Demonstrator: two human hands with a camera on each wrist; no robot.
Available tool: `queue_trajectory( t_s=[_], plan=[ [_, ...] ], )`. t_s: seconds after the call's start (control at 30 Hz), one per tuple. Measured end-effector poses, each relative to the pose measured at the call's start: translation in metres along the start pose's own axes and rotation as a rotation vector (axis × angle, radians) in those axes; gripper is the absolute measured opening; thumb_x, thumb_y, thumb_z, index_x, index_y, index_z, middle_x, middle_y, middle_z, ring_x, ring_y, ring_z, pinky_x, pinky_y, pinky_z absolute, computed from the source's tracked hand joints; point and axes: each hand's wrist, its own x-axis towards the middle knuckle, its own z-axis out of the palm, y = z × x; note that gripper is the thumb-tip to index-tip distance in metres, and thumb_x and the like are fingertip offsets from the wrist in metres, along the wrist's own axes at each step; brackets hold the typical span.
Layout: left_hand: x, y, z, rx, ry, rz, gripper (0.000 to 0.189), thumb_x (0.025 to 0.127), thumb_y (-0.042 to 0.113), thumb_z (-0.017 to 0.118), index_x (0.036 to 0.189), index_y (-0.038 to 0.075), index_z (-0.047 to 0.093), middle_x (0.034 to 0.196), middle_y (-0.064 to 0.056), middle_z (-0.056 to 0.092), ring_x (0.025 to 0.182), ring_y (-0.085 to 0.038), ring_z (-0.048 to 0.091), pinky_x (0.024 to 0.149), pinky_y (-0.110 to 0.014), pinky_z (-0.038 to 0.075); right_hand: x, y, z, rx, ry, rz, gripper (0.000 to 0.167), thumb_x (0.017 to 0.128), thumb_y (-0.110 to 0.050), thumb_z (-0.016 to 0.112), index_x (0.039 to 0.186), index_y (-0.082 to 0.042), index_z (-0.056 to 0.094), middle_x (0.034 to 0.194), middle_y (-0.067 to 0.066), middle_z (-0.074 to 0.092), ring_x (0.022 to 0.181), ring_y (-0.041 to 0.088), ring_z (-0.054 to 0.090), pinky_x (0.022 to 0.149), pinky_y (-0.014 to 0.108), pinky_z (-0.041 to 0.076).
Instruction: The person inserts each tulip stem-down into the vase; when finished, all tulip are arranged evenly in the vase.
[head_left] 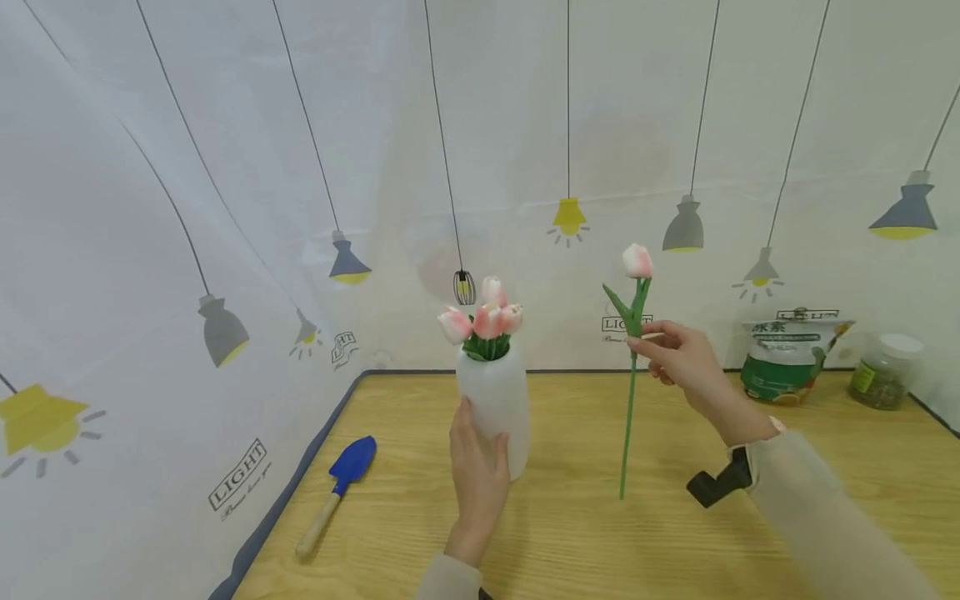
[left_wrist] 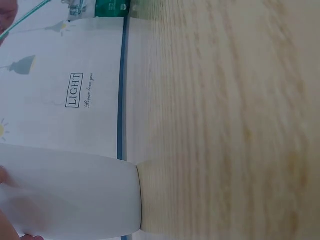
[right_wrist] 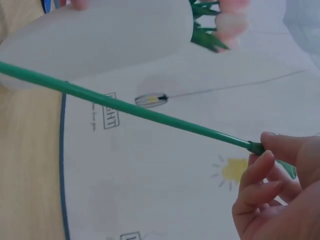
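A white vase (head_left: 495,408) stands upright on the wooden table, with several pink-and-white tulips (head_left: 487,319) gathered in its mouth. My left hand (head_left: 477,467) holds the vase low on its side, thumb on the right and fingers on the left. To the right of the vase, my right hand (head_left: 678,360) pinches a single tulip (head_left: 637,261) just under its leaves, between thumb and fingertips. That tulip is upright, its long green stem (right_wrist: 150,116) hanging free below the fingers. In the left wrist view the vase base (left_wrist: 132,200) meets the tabletop.
A blue trowel (head_left: 352,460) with a wooden handle lies left of the vase. At the back right stand a green-and-white pouch (head_left: 783,367) and a lidded jar (head_left: 885,375). A wall covering printed with lamps (head_left: 570,218) rises behind the table (head_left: 570,533).
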Motion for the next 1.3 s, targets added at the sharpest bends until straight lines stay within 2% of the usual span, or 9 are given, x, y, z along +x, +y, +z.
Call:
queue_trajectory(
  t_s=[0.17, 0.33, 0.6, 0.77, 0.93, 1.1, 1.2, 1.3],
  plan=[
    [0.0, -0.003, -0.001, -0.008, 0.019, 0.004, 0.074, 0.082, 0.014, 0.062, 0.141, 0.008, 0.018, 0.132, -0.018, 0.037, 0.12, -0.033, 0.041, 0.096, -0.05, 0.041, 0.007, -0.043, 0.026, 0.088, 0.034, -0.141, 0.043, 0.081, -0.037, 0.06, 0.114, -0.012, 0.049, 0.083, -0.008, 0.055, 0.05, 0.005, 0.045, 0.043, 0.02, 0.038],
    [-0.002, -0.006, 0.002, -0.019, 0.032, -0.001, 0.074, 0.08, 0.013, 0.063, 0.14, 0.01, 0.02, 0.131, -0.018, 0.039, 0.118, -0.035, 0.042, 0.094, -0.052, 0.042, 0.01, -0.077, 0.044, 0.202, 0.062, -0.231, 0.032, 0.08, -0.031, 0.063, 0.106, -0.018, 0.051, 0.082, -0.006, 0.056, 0.047, 0.006, 0.046, 0.041, 0.019, 0.038],
    [-0.003, -0.004, 0.005, -0.029, 0.016, 0.006, 0.072, 0.082, 0.014, 0.062, 0.14, 0.009, 0.02, 0.131, -0.017, 0.038, 0.119, -0.034, 0.041, 0.095, -0.051, 0.042, 0.011, -0.125, 0.059, 0.394, 0.114, -0.391, 0.024, 0.079, -0.022, 0.065, 0.098, -0.017, 0.052, 0.079, -0.001, 0.055, 0.042, 0.01, 0.046, 0.036, 0.017, 0.032],
    [-0.002, -0.006, 0.004, -0.027, 0.037, 0.054, 0.072, 0.081, 0.013, 0.062, 0.14, 0.006, 0.021, 0.13, -0.019, 0.038, 0.118, -0.036, 0.042, 0.092, -0.052, 0.043, 0.009, -0.147, 0.063, 0.414, 0.133, -0.493, 0.021, 0.08, -0.019, 0.064, 0.098, -0.017, 0.052, 0.081, 0.003, 0.052, 0.041, 0.01, 0.045, 0.036, 0.016, 0.032],
    [0.001, -0.008, 0.003, -0.007, 0.046, 0.078, 0.072, 0.081, 0.013, 0.062, 0.139, 0.006, 0.02, 0.131, -0.019, 0.038, 0.118, -0.034, 0.042, 0.093, -0.051, 0.043, 0.01, -0.156, 0.062, 0.395, 0.143, -0.576, 0.019, 0.082, -0.016, 0.061, 0.098, -0.017, 0.052, 0.08, 0.003, 0.051, 0.04, 0.013, 0.04, 0.039, 0.018, 0.034],
    [0.002, -0.007, 0.002, -0.012, 0.038, 0.082, 0.071, 0.082, 0.014, 0.061, 0.139, 0.005, 0.02, 0.132, -0.019, 0.037, 0.119, -0.034, 0.04, 0.094, -0.05, 0.042, 0.012, -0.154, 0.064, 0.331, 0.118, -0.574, 0.017, 0.084, -0.017, 0.059, 0.099, -0.02, 0.051, 0.08, 0.002, 0.049, 0.04, 0.014, 0.037, 0.041, 0.019, 0.035],
    [0.001, -0.006, 0.001, -0.016, 0.029, 0.065, 0.071, 0.083, 0.015, 0.061, 0.14, 0.006, 0.019, 0.132, -0.018, 0.037, 0.12, -0.034, 0.04, 0.095, -0.05, 0.042, 0.015, -0.144, 0.071, 0.251, 0.077, -0.552, 0.017, 0.085, -0.017, 0.058, 0.1, -0.018, 0.05, 0.081, 0.001, 0.049, 0.039, 0.013, 0.037, 0.041, 0.02, 0.036],
    [0.001, -0.005, 0.0, -0.017, 0.016, 0.044, 0.071, 0.083, 0.016, 0.06, 0.14, 0.008, 0.019, 0.132, -0.018, 0.037, 0.121, -0.033, 0.04, 0.096, -0.05, 0.041, 0.017, -0.129, 0.081, 0.131, 0.027, -0.556, 0.017, 0.086, -0.017, 0.056, 0.101, -0.012, 0.049, 0.084, 0.004, 0.052, 0.038, 0.011, 0.039, 0.04, 0.022, 0.039]
  ],
)
